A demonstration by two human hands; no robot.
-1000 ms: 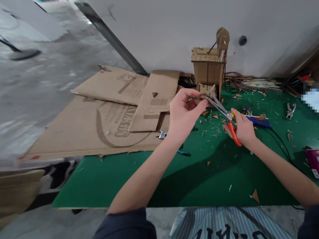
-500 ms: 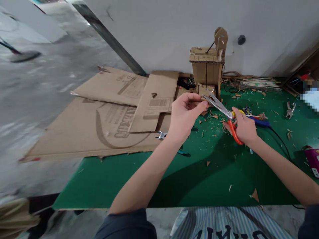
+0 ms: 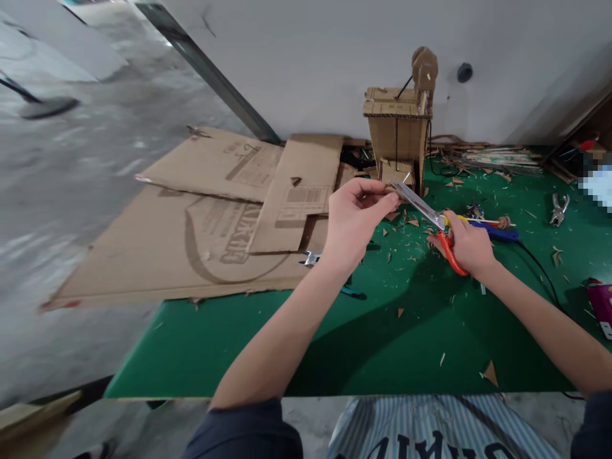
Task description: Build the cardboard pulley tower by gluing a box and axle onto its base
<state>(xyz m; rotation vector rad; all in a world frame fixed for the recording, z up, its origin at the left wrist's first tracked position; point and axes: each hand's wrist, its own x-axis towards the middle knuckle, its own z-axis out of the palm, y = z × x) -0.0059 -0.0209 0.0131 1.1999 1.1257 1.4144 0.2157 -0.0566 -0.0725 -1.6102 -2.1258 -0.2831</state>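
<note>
Pinched between the fingertips of my left hand is a small cardboard piece, largely covered by the fingers. My right hand grips scissors with red and yellow handles. Their blades point up and left, nearly together, with the tips at the cardboard piece. Just behind stands a brown cardboard structure with a round cardboard part on top and a dark rod. Cardboard scraps lie on the green table below my hands.
Large flat cardboard sheets cover the table's left side. Cutters lie beside my left forearm. A blue tool with a black cord rests beyond my right hand. Metal pliers, a magenta object and a bundle of strips are farther out.
The scissor blades have closed together at the cardboard piece. Both hands stay in nearly the same place.
</note>
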